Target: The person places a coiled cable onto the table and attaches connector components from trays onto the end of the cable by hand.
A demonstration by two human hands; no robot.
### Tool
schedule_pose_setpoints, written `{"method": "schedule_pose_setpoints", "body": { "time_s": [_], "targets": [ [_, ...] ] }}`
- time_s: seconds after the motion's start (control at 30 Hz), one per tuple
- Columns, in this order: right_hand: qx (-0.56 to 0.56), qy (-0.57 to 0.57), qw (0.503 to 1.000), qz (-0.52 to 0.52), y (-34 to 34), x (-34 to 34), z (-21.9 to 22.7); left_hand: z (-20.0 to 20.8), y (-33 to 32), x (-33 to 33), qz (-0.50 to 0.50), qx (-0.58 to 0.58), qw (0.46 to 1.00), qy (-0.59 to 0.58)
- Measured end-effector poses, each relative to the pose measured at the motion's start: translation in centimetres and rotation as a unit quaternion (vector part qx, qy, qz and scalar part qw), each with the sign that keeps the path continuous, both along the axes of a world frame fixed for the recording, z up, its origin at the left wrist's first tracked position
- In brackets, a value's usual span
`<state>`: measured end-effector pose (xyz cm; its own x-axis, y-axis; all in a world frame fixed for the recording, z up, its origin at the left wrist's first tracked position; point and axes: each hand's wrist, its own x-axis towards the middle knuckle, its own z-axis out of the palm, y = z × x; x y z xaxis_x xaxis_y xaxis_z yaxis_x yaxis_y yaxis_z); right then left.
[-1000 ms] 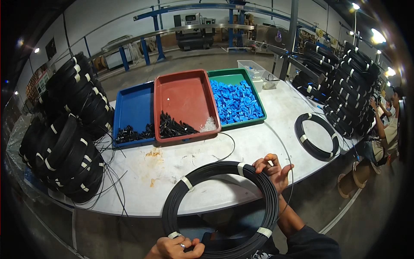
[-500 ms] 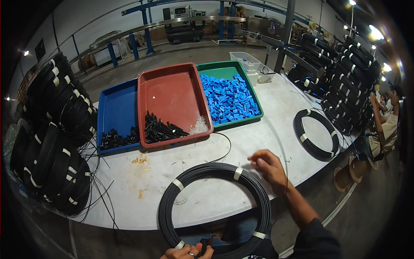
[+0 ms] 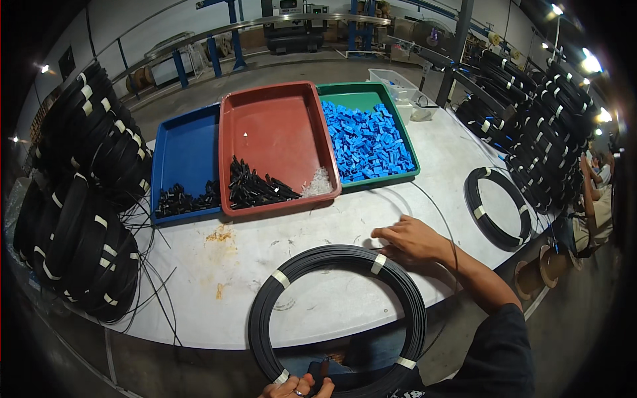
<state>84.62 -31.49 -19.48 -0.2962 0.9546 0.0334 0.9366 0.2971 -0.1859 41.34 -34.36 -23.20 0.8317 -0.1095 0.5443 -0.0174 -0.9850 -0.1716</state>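
A coil of thin black cable (image 3: 264,312), bound with pale tape bands, stands tilted at the table's near edge, its lower part beyond it. My left hand (image 3: 298,387) grips the bottom of the coil beside a tape band, with a ring on one finger. My right hand (image 3: 413,240) is just above the coil's upper right side, near another band. Its fingers are curled and pressed together; what they hold, if anything, is hidden. A loose length of cable (image 3: 443,222) arcs across the table and passes by my right forearm.
Farther back lie a blue tray (image 3: 189,142) and a red tray (image 3: 272,123), both with small black parts, and a green tray (image 3: 358,98) of blue pieces. Stacked coils (image 3: 79,245) crowd the left; more stacks (image 3: 551,146) and a single coil (image 3: 472,199) are right.
My right hand has moved slightly up and left, its fingers curling in. The curved cable between the red tray and coil no longer shows there. The view has shifted a little.
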Motion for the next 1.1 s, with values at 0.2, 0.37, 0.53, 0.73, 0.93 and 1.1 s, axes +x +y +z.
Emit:
{"method": "schedule_pose_setpoints", "body": {
  "time_s": [0.2, 0.37, 0.53, 0.73, 0.93, 1.1],
  "targets": [
    [0.009, 0.134, 0.974, -0.181, -7.2, -0.6, 1.0, 0.9, 0.2, 1.5, 0.020, 0.075, 0.996, -0.034],
    [-0.020, 0.306, 0.917, -0.255, -10.9, 1.5, 0.6, 1.7, -0.6, 4.8, 0.054, 0.020, 0.998, -0.017],
    [-0.017, 0.812, 0.515, -0.273, -11.5, 9.5, -1.9, -0.2, -2.0, 7.6, 0.193, 0.032, 0.980, -0.035],
    [0.109, 0.846, 0.468, -0.233, -8.6, 7.3, 0.2, 0.6, -3.2, 8.6, 0.221, -0.016, 0.975, -0.008],
    [0.116, 0.498, 0.751, -0.419, -2.0, 6.0, -1.0, 0.3, -4.8, 9.1, 0.190, -0.023, 0.981, 0.028],
    [-0.042, 0.538, 0.755, -0.371, 4.8, 3.6, -0.4, 1.2, -5.2, 9.9, 0.178, -0.088, 0.980, 0.022]
  ]
}}
